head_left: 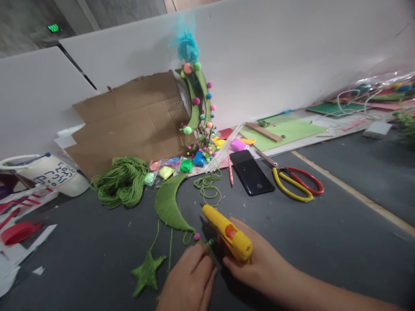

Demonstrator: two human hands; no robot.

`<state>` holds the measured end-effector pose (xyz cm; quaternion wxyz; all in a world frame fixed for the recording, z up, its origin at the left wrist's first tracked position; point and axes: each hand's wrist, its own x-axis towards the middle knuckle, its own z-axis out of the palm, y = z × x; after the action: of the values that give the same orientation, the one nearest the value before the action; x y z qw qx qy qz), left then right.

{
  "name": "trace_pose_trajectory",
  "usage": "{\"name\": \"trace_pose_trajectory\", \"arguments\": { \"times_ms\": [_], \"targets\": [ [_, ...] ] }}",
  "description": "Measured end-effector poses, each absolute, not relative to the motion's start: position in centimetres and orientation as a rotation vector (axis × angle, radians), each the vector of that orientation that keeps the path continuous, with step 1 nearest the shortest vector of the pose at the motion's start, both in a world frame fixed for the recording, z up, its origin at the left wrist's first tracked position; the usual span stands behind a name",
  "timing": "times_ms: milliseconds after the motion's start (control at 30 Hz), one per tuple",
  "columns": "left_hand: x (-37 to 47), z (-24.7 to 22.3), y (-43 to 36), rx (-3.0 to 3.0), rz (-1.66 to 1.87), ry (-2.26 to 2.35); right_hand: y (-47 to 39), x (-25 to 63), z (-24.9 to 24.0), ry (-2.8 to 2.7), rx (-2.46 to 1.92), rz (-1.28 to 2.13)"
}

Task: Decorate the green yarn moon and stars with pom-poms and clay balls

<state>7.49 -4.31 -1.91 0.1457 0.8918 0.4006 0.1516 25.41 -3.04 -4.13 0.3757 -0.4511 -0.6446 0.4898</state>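
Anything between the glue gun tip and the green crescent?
Nothing visible. Dark tabletop shows between the yellow glue gun in the right hand and the green crescent; the left hand is nearer the camera, off that line.

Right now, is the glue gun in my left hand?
No, your right hand holds the yellow glue gun, while your left hand is near the green moon.

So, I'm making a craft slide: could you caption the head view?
Right hand holding a yellow glue gun, left hand near a green moon, scissors and phone beyond.
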Motion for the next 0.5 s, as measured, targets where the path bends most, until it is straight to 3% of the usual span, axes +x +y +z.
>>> {"name": "trace_pose_trajectory", "arguments": {
  "times_ms": [500],
  "targets": [
    [7.85, -1.37, -4.44, 2.581, 0.476, 1.174, -2.95, 25.55, -4.33, -1.646, -1.175, 1.229]
  ]
}}
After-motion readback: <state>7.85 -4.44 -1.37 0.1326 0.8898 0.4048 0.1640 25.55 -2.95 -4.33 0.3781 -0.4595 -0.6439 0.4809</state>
